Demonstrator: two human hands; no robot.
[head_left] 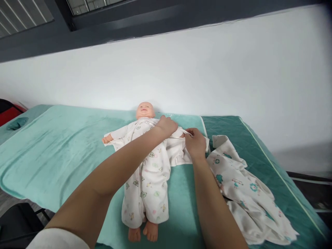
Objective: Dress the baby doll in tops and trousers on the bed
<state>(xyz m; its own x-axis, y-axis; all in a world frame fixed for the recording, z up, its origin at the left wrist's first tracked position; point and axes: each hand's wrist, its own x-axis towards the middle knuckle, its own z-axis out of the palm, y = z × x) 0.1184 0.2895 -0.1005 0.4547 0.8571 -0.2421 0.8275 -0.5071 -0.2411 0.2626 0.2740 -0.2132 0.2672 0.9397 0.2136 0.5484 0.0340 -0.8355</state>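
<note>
Though smooth-headed, doll [145, 109] in creased cloth [154, 185]

A: can you see the whole tummy on that bald baby doll in white printed clothes [153, 169]?
B: nah, bare left forearm [121, 157] hides some. red-and-black thing [10, 114]'s cut off by the left edge, can't tell what.

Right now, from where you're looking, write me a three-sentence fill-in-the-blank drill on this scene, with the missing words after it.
1. The doll lies on its ____ on the light green blanket.
2. Below the printed trouser legs, its feet are ____, not covered.
3. Of the left hand and right hand, the one nearer the loose patterned garment is the ____ one.

Missing words: back; bare; right
</note>
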